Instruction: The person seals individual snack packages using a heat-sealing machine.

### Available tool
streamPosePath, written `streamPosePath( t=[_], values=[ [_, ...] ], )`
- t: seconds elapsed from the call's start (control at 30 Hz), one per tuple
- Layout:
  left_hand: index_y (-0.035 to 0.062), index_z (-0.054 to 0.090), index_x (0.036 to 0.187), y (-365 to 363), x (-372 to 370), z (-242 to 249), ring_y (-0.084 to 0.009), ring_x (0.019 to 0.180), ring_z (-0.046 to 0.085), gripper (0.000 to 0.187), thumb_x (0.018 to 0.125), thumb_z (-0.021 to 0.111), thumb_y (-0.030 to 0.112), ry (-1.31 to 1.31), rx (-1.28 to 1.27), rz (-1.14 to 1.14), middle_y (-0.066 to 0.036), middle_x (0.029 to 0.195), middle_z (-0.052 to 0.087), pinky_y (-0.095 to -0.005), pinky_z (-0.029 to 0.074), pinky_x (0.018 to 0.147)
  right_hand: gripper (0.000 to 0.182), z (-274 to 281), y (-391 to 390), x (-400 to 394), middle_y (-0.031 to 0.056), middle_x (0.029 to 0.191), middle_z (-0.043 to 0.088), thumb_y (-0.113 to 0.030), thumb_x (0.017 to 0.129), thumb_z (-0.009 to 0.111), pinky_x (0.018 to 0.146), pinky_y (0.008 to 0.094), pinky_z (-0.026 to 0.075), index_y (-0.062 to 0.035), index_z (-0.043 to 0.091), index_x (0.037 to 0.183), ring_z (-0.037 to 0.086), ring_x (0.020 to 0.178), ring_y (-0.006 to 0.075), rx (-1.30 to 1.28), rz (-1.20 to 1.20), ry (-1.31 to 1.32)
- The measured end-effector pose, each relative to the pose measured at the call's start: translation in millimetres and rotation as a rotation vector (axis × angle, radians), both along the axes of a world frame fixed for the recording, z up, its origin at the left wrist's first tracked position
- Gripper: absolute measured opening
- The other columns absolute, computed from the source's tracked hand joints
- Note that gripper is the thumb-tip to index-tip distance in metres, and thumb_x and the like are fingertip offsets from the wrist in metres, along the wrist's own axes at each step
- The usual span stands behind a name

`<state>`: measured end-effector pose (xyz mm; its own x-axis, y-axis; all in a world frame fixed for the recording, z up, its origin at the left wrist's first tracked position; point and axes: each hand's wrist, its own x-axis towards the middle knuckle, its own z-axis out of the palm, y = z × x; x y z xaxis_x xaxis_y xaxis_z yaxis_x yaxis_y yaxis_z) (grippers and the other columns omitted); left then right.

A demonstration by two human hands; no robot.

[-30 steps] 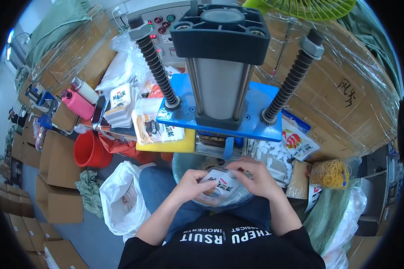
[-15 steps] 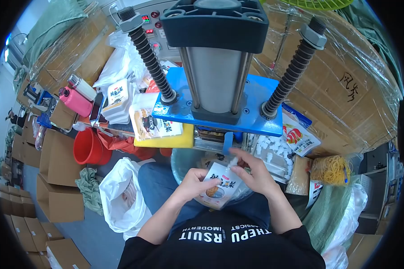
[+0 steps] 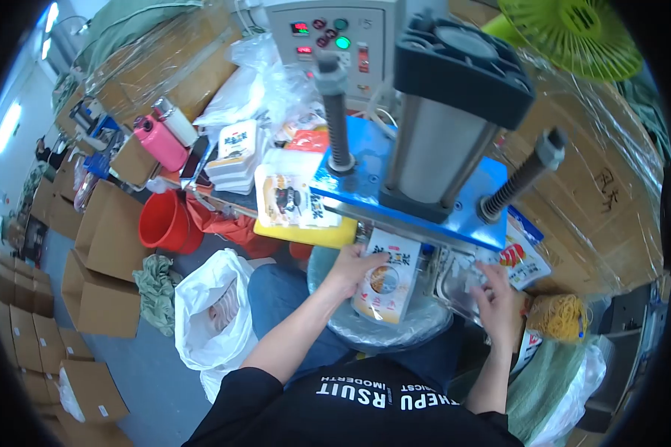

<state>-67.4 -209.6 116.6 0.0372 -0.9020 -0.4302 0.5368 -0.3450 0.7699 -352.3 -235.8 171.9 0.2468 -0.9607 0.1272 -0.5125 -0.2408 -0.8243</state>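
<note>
My left hand (image 3: 348,272) is closed on the edge of a printed white plastic pouch (image 3: 389,287), thumb across its front. The pouch's top end lies under the front edge of the press's blue plate (image 3: 417,195), where its contact with the press is hidden. Below the pouch is a round tub (image 3: 335,316) lined with clear plastic. At the metal tray (image 3: 446,287) of small white spouts (image 3: 463,270), my right hand (image 3: 495,302) has its fingers stretched over the pieces, thumb apart. Nothing shows between these fingers.
Left of the press lie stacked pouches (image 3: 235,153) and a yellow board (image 3: 306,232). A red bucket (image 3: 170,223) and a white sack (image 3: 209,328) stand on the floor. A control box (image 3: 335,52) is behind, a green fan (image 3: 574,37) above, yellow rubber bands (image 3: 557,316) at right.
My left hand has moved the pouch up to the press. My right hand has left the pouch's corner and gone right to the spout tray. The view has turned.
</note>
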Motion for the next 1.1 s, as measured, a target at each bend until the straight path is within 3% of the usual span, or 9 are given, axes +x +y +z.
streamPosePath(
  t=[0.1, 0.17, 0.2, 0.33, 0.47, 0.63, 0.8, 0.9, 1.1],
  values=[
    [-0.0059, 0.065, 0.095, -1.0, 4.4, 1.7, -0.0170, 0.079, 0.067, 0.021, 0.084, 0.068, 0.011, -0.011, -0.034, 0.050, -0.013, 0.095, 0.068, -0.0297, 0.054, 0.072, 0.028, -39.1, -5.4, -2.5, 0.0126, 0.100, 0.056, 0.005, 0.077, 0.059, 0.064, 0.0288, 0.046, -0.0032, 0.064, 0.103, 0.057, 0.074, 0.0232, -0.253, 0.058, 0.302],
    [-0.0018, 0.067, 0.088, 1.5, 17.6, 5.3, -0.0147, 0.067, 0.064, 0.022, 0.083, 0.069, 0.020, -0.617, -0.047, -0.179, -0.011, 0.083, 0.068, -0.0292, 0.052, 0.063, 0.019, -42.5, -5.4, 0.9, 0.0166, 0.095, 0.056, 0.002, 0.077, 0.061, 0.077, 0.0374, 0.046, -0.0010, 0.064, 0.095, 0.057, 0.085, 0.0359, -0.158, -0.043, 0.210],
    [0.0029, 0.069, 0.082, 2.4, 29.1, 7.5, -0.0196, 0.064, 0.062, 0.025, 0.080, 0.072, 0.028, -0.950, -0.103, -0.196, -0.011, 0.081, 0.066, -0.0325, 0.050, 0.063, 0.023, -49.1, -10.0, -5.1, 0.0143, 0.094, 0.059, 0.004, 0.078, 0.059, 0.072, 0.0346, 0.048, 0.0000, 0.060, 0.101, 0.060, 0.079, 0.0290, -0.206, -0.004, 0.221],
    [0.0121, 0.066, 0.103, 20.5, 81.2, 45.6, -0.0326, 0.109, 0.052, 0.039, 0.071, 0.075, 0.033, -1.757, -0.519, 0.463, -0.012, 0.122, 0.056, -0.0421, 0.042, 0.091, 0.032, -39.2, -5.7, -4.6, 0.0108, 0.101, 0.061, 0.006, 0.080, 0.058, 0.064, 0.0303, 0.048, 0.0008, 0.053, 0.111, 0.060, 0.073, 0.0178, 0.108, -0.198, -0.008],
    [0.0152, 0.059, 0.116, 59.3, 105.3, 5.4, -0.0285, 0.121, 0.046, 0.053, 0.068, 0.076, 0.027, -2.003, -0.516, -0.017, -0.009, 0.133, 0.049, -0.0436, 0.033, 0.101, 0.038, -50.8, -11.8, -15.2, 0.0061, 0.105, 0.060, 0.006, 0.081, 0.058, 0.061, 0.0241, 0.046, 0.0000, 0.049, 0.118, 0.058, 0.073, 0.0100, 0.161, -0.243, -0.304],
    [0.0075, 0.065, 0.092, 48.2, 111.5, 4.6, -0.0278, 0.089, 0.059, 0.024, 0.069, 0.069, 0.007, -1.781, -0.597, 0.190, -0.008, 0.094, 0.063, -0.0387, 0.046, 0.078, 0.023, -52.6, -18.0, -15.5, 0.0014, 0.098, 0.056, 0.003, 0.083, 0.056, 0.067, 0.0208, 0.041, -0.0015, 0.062, 0.104, 0.051, 0.075, 0.0080, -0.121, -0.144, -0.141],
    [0.0005, 0.061, 0.073, 28.9, 88.1, 26.4, -0.0274, 0.067, 0.052, 0.009, 0.073, 0.069, 0.006, -1.570, -0.501, 0.331, -0.011, 0.069, 0.055, -0.0369, 0.041, 0.060, 0.027, -9.4, 6.4, 21.1, 0.0000, 0.086, 0.060, 0.002, 0.081, 0.060, 0.059, 0.0196, 0.040, -0.0045, 0.059, 0.108, 0.051, 0.069, 0.0058, 0.258, -0.089, -0.568],
    [0.0015, 0.064, 0.071, 49.7, 49.5, 38.1, -0.0226, 0.064, 0.050, 0.010, 0.069, 0.072, 0.007, -1.370, -0.518, 0.195, -0.008, 0.064, 0.054, -0.0328, 0.039, 0.059, 0.016, -9.6, 16.8, 29.7, 0.0018, 0.083, 0.062, -0.001, 0.082, 0.062, 0.063, 0.0221, 0.044, -0.0033, 0.062, 0.098, 0.057, 0.072, 0.0089, 0.330, 0.077, -0.396],
    [0.0014, 0.065, 0.073, 62.8, 11.9, 63.1, -0.0190, 0.063, 0.047, 0.012, 0.069, 0.073, 0.009, -1.176, -0.527, -0.139, -0.005, 0.063, 0.055, -0.0310, 0.037, 0.059, 0.015, 52.7, -7.9, 66.9, 0.0113, 0.086, 0.064, -0.003, 0.083, 0.061, 0.069, 0.0315, 0.047, -0.0001, 0.066, 0.097, 0.060, 0.078, 0.0235, -0.139, 0.518, -0.021]
  ],
)
